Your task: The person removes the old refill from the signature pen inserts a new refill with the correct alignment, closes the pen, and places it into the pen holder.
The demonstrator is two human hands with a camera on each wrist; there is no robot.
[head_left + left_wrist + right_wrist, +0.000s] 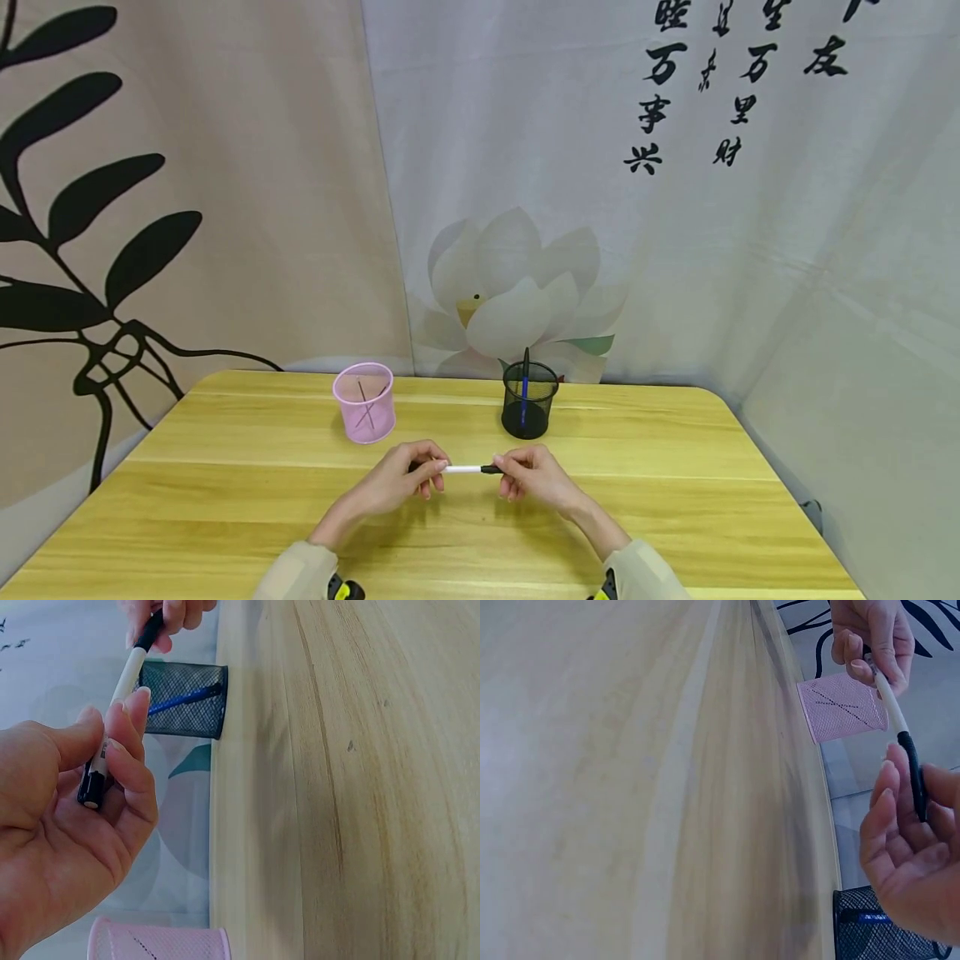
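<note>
left hand (400, 479) and right hand (538, 477) pinch a marker (462, 469) (black-ended).

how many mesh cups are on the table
2: the pink mesh cup stands beyond the left hand, and the black mesh cup, with a blue pen in it, beyond the right hand. Neither is hidden in the head view.

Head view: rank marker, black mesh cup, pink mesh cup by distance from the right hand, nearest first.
1. Marker: touching, its black tip end held by the right hand.
2. Black mesh cup: just beyond the right hand.
3. Pink mesh cup: farthest, off to the left.
</note>
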